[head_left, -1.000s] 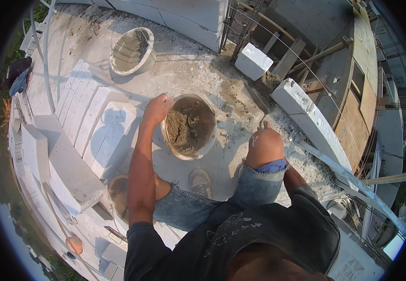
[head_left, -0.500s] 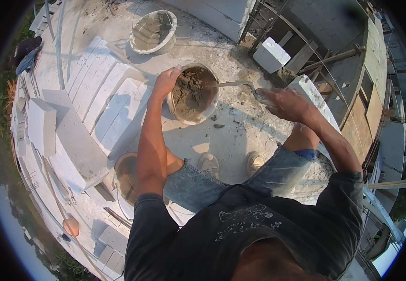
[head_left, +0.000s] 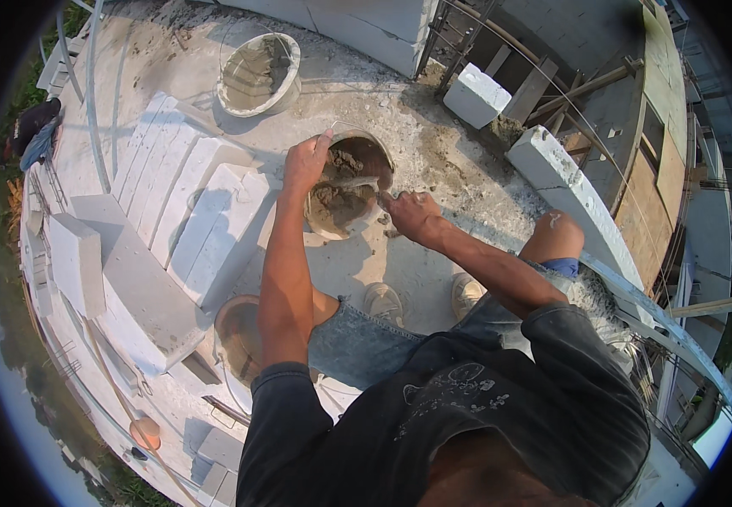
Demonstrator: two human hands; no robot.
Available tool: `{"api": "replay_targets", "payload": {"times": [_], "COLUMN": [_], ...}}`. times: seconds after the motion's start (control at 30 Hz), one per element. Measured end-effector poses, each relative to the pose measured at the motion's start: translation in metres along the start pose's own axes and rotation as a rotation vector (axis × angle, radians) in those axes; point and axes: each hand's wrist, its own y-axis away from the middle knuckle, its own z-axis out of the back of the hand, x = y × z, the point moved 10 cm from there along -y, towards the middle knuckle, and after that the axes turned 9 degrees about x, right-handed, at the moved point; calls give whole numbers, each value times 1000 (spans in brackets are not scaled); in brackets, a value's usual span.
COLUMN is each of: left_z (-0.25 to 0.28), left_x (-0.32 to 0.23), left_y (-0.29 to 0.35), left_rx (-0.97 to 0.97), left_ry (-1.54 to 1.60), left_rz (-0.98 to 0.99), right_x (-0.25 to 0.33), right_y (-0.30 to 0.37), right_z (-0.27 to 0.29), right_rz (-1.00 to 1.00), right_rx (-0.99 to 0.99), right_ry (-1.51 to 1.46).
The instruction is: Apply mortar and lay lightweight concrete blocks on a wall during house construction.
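A bucket [head_left: 376,159] of grey-brown mortar [head_left: 338,209] stands on the floor in front of my feet. My left hand [head_left: 305,164] is closed on its left rim, close to the wire handle. In my right hand [head_left: 415,215], closed around its grip at the bucket's right edge, is a trowel [head_left: 354,182]. The trowel's blade reaches into the bucket and lies against the mortar, partly smeared with it. Under my fingers the trowel's grip is mostly hidden.
Another mortar-coated bucket [head_left: 258,76] stands farther off. White blocks [head_left: 205,198] are stacked at the left, near a third bucket [head_left: 239,334]. At the right, a row of blocks [head_left: 573,182] edges a drop with timber boards [head_left: 649,198]. A long pole [head_left: 108,372] lies at the lower left.
My right hand has come left and down toward the bucket, bringing the trowel blade into the mortar. My left hand stays at the rim. The whole view has shifted slightly.
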Motion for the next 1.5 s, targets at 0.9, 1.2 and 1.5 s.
{"api": "replay_targets", "payload": {"times": [0.9, 1.2, 1.5], "left_z": [10, 5, 21], "left_x": [0, 1, 19], "left_y": [-5, -4, 0], "left_rx": [-141, -175, -116], "left_ry": [-119, -101, 93], "left_rz": [13, -8, -8], "right_x": [12, -7, 12], "right_y": [-45, -31, -37], "right_z": [19, 12, -10], "right_rz": [-167, -274, -92], "right_rx": [-100, -61, -44], "right_ry": [-203, -262, -145]}}
